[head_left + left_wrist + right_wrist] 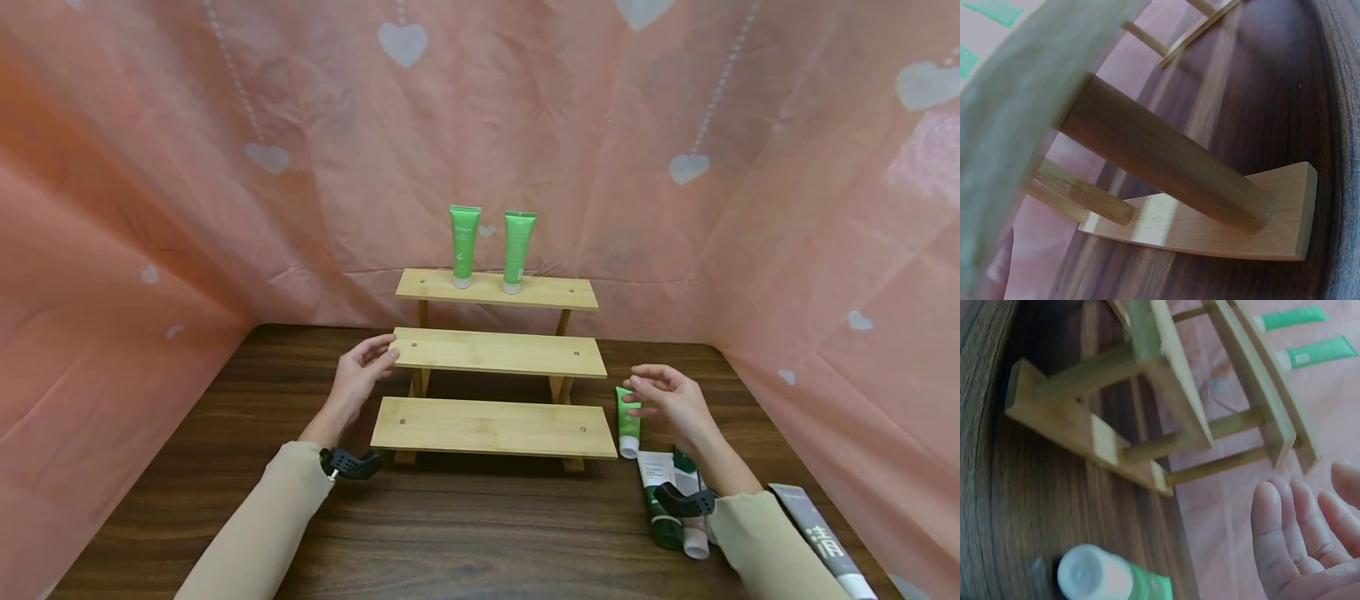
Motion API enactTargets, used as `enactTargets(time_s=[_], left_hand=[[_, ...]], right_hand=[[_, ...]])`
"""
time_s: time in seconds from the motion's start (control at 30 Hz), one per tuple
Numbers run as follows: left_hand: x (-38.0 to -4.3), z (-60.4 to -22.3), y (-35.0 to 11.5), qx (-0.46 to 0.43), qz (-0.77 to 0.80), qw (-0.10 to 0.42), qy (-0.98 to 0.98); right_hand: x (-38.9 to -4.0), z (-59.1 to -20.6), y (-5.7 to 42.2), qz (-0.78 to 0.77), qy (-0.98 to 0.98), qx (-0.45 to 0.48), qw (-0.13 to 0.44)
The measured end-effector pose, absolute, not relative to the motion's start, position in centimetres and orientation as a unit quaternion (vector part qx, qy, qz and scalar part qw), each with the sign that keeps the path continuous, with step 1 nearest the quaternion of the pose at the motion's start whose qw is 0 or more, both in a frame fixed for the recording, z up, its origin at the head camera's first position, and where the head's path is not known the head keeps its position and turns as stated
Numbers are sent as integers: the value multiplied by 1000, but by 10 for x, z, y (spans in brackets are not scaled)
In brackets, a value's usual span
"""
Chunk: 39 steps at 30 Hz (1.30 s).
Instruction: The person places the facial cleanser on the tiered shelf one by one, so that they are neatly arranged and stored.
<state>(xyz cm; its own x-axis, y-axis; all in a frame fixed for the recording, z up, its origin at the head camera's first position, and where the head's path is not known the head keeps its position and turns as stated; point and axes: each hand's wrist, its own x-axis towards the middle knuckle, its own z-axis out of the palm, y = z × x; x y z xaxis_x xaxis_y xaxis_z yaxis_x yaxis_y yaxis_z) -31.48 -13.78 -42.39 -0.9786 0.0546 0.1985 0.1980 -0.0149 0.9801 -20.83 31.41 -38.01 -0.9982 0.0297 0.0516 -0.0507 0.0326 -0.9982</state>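
while my left hand (360,370) is at the left end of the middle tier (495,352) of a three-tier wooden stand (491,427), i can't tell whether thumb and fingertips clamp the board or merely touch it. my right hand (671,405) is empty, its fingers loosely bent and a little apart, just by a green tube (629,427) that lies on the dark wood-grain table (450,525), right of the stand, its white cap towards me. on the top tier (558,292) two more green tubes stand on their white caps, apart from each other: the left standing tube (464,243) and the right standing tube (517,248). nearer me, a white-and-dark-green tube (657,473) lies beside a pale-capped tube (696,543), partly hidden by my wrist; a gray tube (813,529) lies farther right. behind the stand hangs a pink curtain (570,167) with white hearts.
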Motion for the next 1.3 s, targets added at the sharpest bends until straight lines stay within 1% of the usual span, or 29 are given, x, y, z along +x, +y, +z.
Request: enactTargets(time_s=[0.3, 0.43, 0.9, 1.3], left_hand=[[-316, -426, -137, -93, -701, 61, -705], [-316, -427, -137, -96, -701, 64, -704], [-316, -428, -134, -103, -700, 70, -704], [-315, -427, -137, -104, -691, 69, -712]], right_hand=[[-210, -395, 336, 660, -749, -49, -26], [-213, -402, 344, 636, -767, -70, -37], [-223, -426, 359, 592, -801, -83, -34], [-228, -430, 346, 539, -833, -118, -37]])
